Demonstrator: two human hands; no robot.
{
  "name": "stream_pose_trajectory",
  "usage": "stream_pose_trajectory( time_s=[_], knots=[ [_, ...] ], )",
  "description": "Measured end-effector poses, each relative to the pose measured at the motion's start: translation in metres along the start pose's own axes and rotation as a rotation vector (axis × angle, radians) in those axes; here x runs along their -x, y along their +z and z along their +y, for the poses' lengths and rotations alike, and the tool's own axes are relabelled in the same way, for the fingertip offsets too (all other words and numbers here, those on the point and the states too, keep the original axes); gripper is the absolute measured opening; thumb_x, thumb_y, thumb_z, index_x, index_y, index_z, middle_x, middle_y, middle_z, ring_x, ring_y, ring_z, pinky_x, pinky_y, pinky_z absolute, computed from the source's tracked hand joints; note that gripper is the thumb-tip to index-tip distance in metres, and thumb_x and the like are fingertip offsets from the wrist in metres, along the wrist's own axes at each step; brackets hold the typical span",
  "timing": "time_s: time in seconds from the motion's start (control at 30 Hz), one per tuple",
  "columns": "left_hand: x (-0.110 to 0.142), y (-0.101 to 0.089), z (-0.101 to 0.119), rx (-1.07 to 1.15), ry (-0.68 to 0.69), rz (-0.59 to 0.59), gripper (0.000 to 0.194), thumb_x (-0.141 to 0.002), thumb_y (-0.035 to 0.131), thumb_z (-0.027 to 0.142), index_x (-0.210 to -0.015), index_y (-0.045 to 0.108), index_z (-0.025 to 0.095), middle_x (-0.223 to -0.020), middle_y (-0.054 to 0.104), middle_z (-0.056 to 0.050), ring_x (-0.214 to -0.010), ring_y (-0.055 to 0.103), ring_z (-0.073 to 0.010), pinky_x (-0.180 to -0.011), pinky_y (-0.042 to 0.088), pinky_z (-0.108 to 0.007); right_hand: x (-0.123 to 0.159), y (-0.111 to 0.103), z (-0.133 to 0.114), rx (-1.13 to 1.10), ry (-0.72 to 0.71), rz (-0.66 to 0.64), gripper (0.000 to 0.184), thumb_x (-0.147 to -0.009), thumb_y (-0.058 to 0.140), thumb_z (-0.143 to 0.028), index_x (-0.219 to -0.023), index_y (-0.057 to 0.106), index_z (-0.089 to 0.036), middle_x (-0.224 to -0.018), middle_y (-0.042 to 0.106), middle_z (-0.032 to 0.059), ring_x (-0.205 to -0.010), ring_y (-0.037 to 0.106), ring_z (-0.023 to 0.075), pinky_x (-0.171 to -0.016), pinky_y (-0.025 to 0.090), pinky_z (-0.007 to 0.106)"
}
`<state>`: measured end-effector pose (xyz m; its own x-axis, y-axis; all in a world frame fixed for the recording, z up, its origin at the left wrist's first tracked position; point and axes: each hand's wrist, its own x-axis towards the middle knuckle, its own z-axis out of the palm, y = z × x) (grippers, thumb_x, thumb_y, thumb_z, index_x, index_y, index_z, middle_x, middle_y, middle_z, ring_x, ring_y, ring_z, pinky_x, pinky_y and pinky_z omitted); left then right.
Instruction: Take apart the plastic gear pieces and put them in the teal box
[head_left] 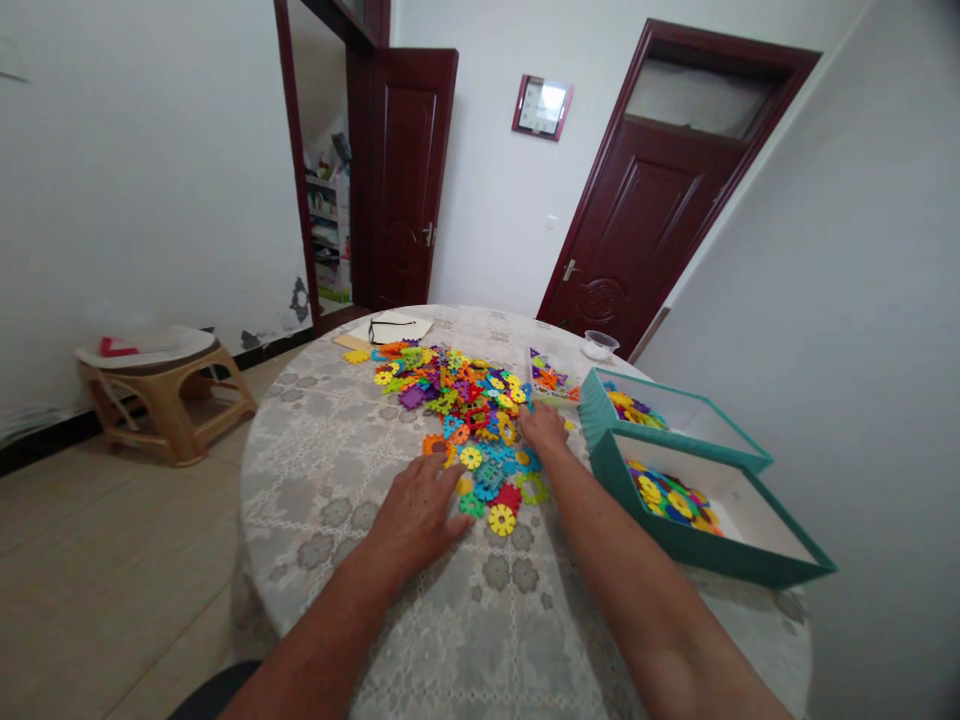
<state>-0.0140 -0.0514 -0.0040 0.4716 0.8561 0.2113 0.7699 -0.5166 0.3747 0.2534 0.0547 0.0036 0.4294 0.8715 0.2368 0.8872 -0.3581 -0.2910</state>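
A heap of colourful plastic interlocking pieces point(472, 400), flower-shaped and square ones, spreads over the middle of the table. My left hand point(418, 512) rests at the heap's near left edge, thumb spread from the fingers, beside a yellow flower piece point(471, 457). Farther forward, my right hand point(545, 430) lies along the heap's right side with its fingers apart, touching or close to the pieces. Nothing shows held in either hand, though some fingertips blend into the heap. Closest to me are a yellow piece point(502, 520) and a red square piece point(508, 497).
Two teal boxes point(712, 555) holding more pieces stand at the right. Behind the heap are black glasses point(391, 324) on paper, a clear bag of pieces point(551, 378) and a clear bowl point(600, 345). A stool point(169, 400) stands left of the patterned tablecloth point(322, 480).
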Motion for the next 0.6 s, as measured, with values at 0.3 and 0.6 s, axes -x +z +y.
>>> stream_pose_trajectory(
  time_s=[0.3, 0.6],
  knots=[
    [-0.001, 0.001, 0.001, -0.014, 0.052, -0.043, 0.07, -0.079, 0.081, 0.044, -0.144, 0.059, 0.028, -0.148, 0.057, -0.015, -0.143, 0.046, -0.0369, -0.119, 0.038, -0.052, 0.024, 0.013, 0.007, 0.117, -0.071, 0.0, 0.044, -0.101, 0.049, -0.037, -0.139, 0.064, -0.019, -0.129, 0.065, 0.0205, -0.121, 0.06, 0.0343, -0.099, 0.046, 0.046],
    [-0.005, 0.007, 0.005, -0.007, 0.053, -0.015, 0.055, -0.08, 0.08, 0.044, -0.13, 0.066, 0.027, -0.141, 0.059, -0.016, -0.137, 0.049, -0.0375, -0.116, 0.04, -0.054, 0.085, -0.015, 0.024, 0.128, -0.379, -0.153, 0.038, -0.094, 0.057, -0.024, -0.13, 0.071, -0.02, -0.121, 0.07, 0.0162, -0.117, 0.061, 0.0291, -0.102, 0.043, 0.037]
  ],
)
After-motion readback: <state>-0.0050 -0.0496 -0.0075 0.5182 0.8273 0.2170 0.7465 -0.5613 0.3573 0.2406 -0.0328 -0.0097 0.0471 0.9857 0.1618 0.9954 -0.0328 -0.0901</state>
